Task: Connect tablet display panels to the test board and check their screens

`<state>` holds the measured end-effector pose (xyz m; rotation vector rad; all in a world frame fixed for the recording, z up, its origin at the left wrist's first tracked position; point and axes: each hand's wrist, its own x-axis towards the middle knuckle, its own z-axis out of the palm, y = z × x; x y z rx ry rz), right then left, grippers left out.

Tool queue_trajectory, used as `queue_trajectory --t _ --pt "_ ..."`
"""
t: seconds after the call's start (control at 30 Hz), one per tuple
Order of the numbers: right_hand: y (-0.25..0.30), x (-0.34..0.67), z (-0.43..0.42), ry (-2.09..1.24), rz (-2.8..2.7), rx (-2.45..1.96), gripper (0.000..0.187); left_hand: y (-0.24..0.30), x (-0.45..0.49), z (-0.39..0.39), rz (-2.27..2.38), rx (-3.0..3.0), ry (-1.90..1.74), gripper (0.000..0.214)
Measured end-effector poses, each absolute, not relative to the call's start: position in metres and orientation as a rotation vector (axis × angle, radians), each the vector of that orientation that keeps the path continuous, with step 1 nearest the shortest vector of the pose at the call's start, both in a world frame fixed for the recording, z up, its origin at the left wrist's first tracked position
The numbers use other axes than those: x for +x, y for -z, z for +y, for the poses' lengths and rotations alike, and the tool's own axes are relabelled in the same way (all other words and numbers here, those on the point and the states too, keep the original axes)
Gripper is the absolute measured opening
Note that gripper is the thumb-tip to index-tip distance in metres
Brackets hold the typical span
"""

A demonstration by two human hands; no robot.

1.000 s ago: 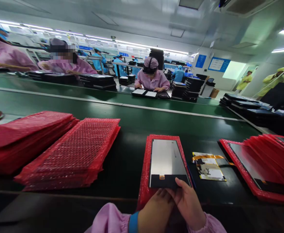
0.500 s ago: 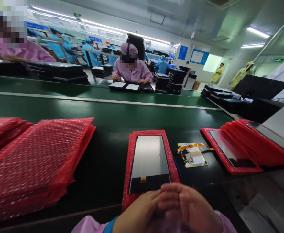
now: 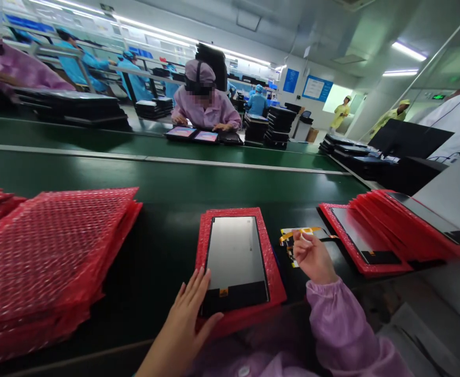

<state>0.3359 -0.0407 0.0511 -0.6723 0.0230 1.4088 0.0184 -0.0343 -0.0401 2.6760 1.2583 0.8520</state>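
Note:
In front of me an LCD panel lies face up on a red bubble-wrap bag. My left hand rests at the panel's lower left edge, fingers stretched and thumb apart, holding nothing. To the right, my right hand is over a small circuit board with an orange flex cable. Its fingers are curled together beside the cable. Something small and whitish shows at the fingertips, too small to name. The hand covers much of the board.
Stacked red bubble-wrap bags fill the left side. At the right, more red bags lie with panels on them. Across the green bench a co-worker sits at tablets, between black stacks.
My hands were together at the panel's lower edge. They have parted: the left has moved to the panel's left edge, the right over to the circuit board. The co-worker's tablet screens now show colour.

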Motion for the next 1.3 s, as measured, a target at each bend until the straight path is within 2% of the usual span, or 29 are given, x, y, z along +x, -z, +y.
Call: queue_trajectory --t 0.17,0.4,0.63,0.77,0.87,0.97,1.07,1.2,1.3 --pt "-0.045 0.331 -0.06 -1.475 0.019 -0.734 0.017 0.041 0.025 -0.044 1.247 2.685 -0.807 0.075" --pt "-0.053 0.344 -0.039 -1.359 -0.153 -0.712 0.021 0.04 0.027 -0.048 1.252 2.563 -0.767 0.075" --pt "-0.047 0.256 -0.076 -1.295 -1.214 -1.199 0.036 0.004 0.025 -0.058 1.062 2.168 -0.866 0.059" --pt "-0.042 0.217 -0.091 -0.768 -1.86 -1.445 0.031 -0.023 0.025 -0.064 0.778 1.717 -0.727 0.05" --pt "-0.038 0.213 -0.092 -0.66 -2.047 -1.494 0.038 -0.033 0.031 -0.065 0.701 1.526 -0.714 0.052" --pt "-0.033 0.219 -0.093 -0.639 -2.107 -1.447 0.05 -0.037 0.039 -0.063 0.665 1.425 -0.661 0.044" --pt "-0.028 0.222 -0.099 -0.672 -1.941 -1.379 0.053 -0.038 0.046 -0.059 0.74 1.377 -0.683 0.03" --pt "-0.022 0.218 -0.106 -0.883 -1.401 -1.311 0.025 -0.038 0.057 -0.055 0.9 1.367 -0.842 0.046" --pt "-0.02 0.214 -0.102 -1.156 -1.261 -1.241 0.029 -0.036 0.064 -0.055 0.987 1.505 -0.87 0.05"
